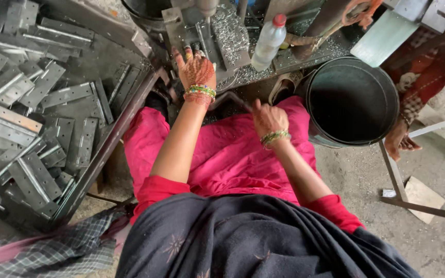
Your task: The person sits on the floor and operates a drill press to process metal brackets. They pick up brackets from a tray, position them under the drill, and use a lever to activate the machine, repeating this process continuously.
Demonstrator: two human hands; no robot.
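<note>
My left hand (pixel 195 69), patterned and with bangles at the wrist, lies flat with fingers spread on a metal plate (pixel 181 32) on the drill press table, under the drill spindle (pixel 207 7). My right hand (pixel 268 117) is closed around a bent metal lever handle (pixel 231 96) in front of the machine, above my lap. Metal shavings (pixel 230 31) cover the machine table around the plate.
A tray (pixel 110 143) at the left holds several flat metal hinge plates (pixel 37 128). A plastic bottle (pixel 268 42) stands on the machine table. A large dark bucket (pixel 351 100) sits at the right. Another person's foot (pixel 398 141) and a metal stand leg (pixel 393 172) are beyond it.
</note>
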